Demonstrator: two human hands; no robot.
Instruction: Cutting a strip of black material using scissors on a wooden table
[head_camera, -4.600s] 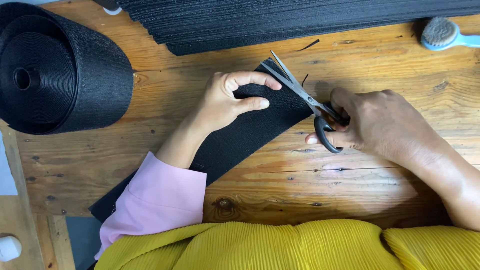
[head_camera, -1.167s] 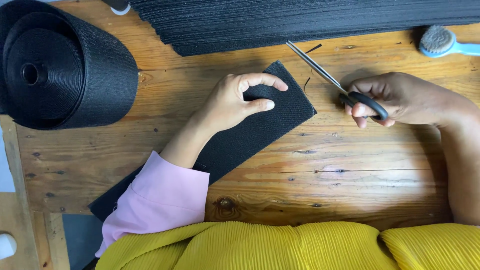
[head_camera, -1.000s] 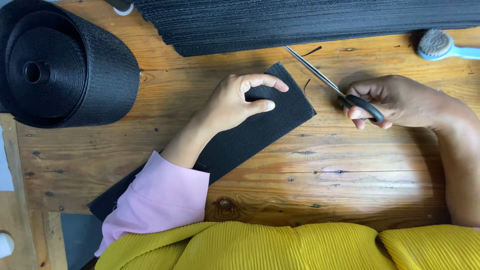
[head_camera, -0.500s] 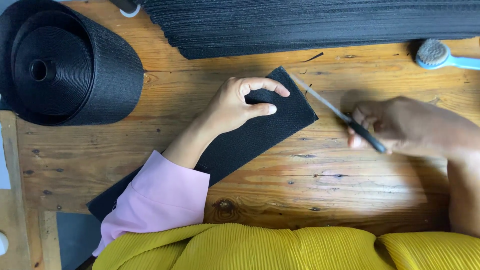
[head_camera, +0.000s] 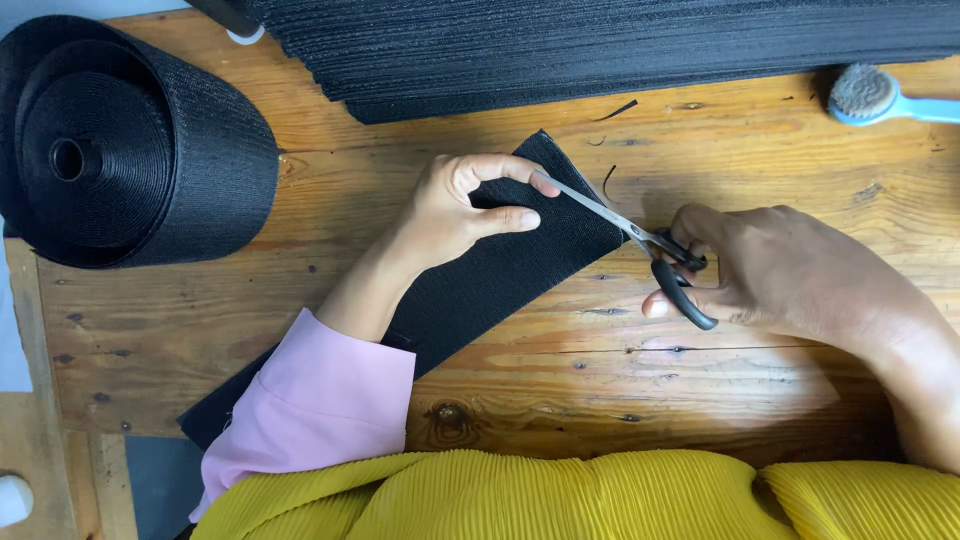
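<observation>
The black webbing strip (head_camera: 480, 290) is laid slantwise across the wooden desk (head_camera: 620, 390), pinned flat under the left hand (head_camera: 455, 205), whose grip is released. Scissors (head_camera: 640, 245) are grasped in the clenched right hand (head_camera: 775, 270), blade tips touching the strip's far end beside the left fingertips (head_camera: 530, 180).

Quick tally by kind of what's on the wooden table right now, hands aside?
Black webbing strip under the left hand: 1
Scissors in the right hand: 1
Black webbing roll: 1
Stack of black cut pieces: 1
Blue-handled brush: 1
Total: 5
</observation>
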